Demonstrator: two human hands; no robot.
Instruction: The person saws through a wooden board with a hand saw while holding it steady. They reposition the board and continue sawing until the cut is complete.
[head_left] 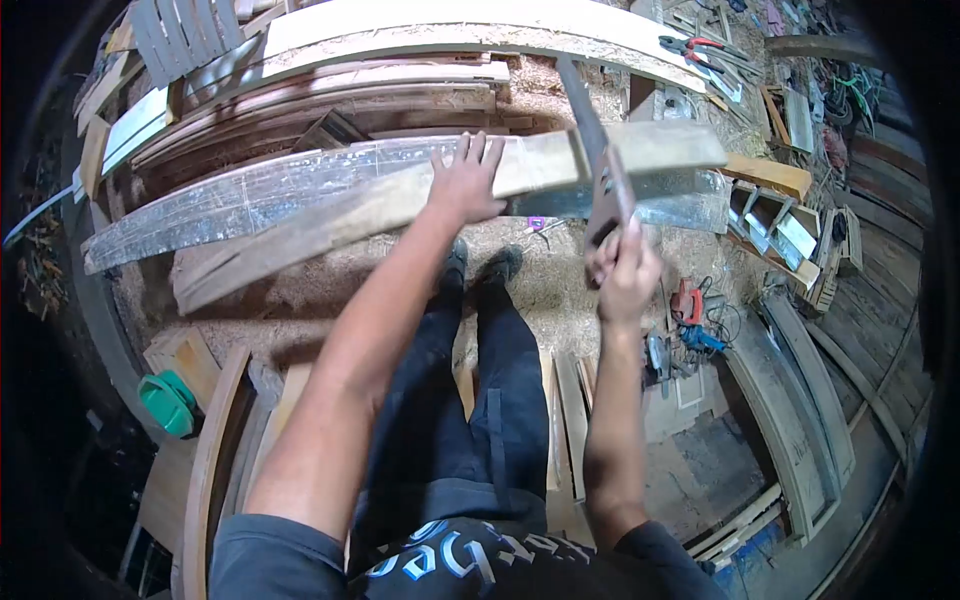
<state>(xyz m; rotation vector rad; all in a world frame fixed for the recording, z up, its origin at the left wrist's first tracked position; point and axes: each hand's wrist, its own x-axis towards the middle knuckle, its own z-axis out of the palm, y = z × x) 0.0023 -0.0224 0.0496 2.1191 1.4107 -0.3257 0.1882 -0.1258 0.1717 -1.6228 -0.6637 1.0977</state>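
Note:
A long pale board [370,208] lies at a slant over a worn grey plank [250,203]. My left hand [466,180] rests flat on the board near its middle, fingers spread. To the right, my right hand [625,272] is closed round the handle of a hand saw [590,125]. The saw's blade crosses the board and points away from me, its tip beyond the board's far edge. Motion blurs the saw and my right hand a little. Whether the teeth are in the wood I cannot tell.
Pliers with red handles [692,50] lie on a pale beam [420,28] at the top. Red [687,302] and blue [703,340] power tools sit at the lower right. A green container [167,403] is at the left. Sawdust covers the floor [560,275].

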